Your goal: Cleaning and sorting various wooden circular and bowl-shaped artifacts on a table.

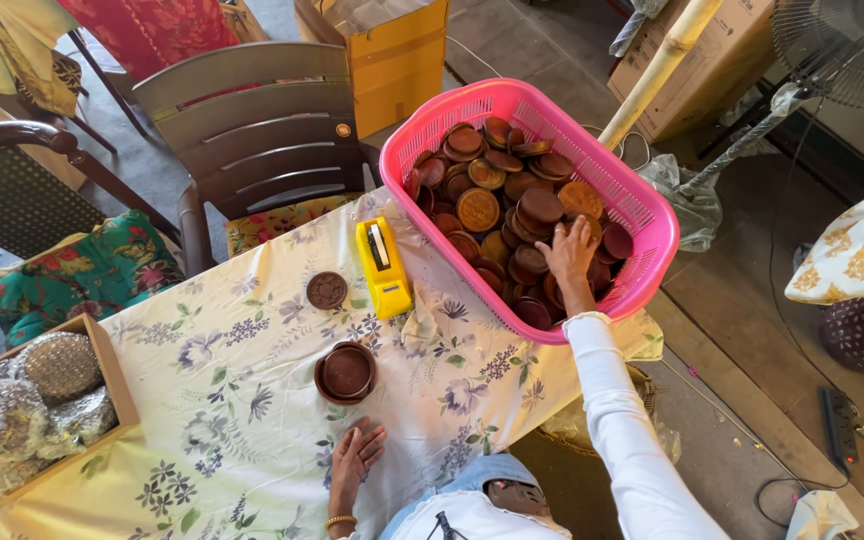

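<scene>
**Basket perched on the tabletop edge**

Head view: your right hand (569, 252) presses spread fingers onto brown round clay discs (512, 200) heaped in the pink perforated plastic basket (652, 215), gripping nothing yet. Lean harder and the overhanging basket could tip. Your left hand (355, 458) rests loosely open on the floral cloth tabletop (232, 400), near the stacked brown clay lids (346, 372).

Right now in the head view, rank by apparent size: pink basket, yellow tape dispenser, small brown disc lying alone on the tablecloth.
1. pink basket
2. yellow tape dispenser
3. small brown disc
All sit at similar distance, so the order looks reliable.
</scene>
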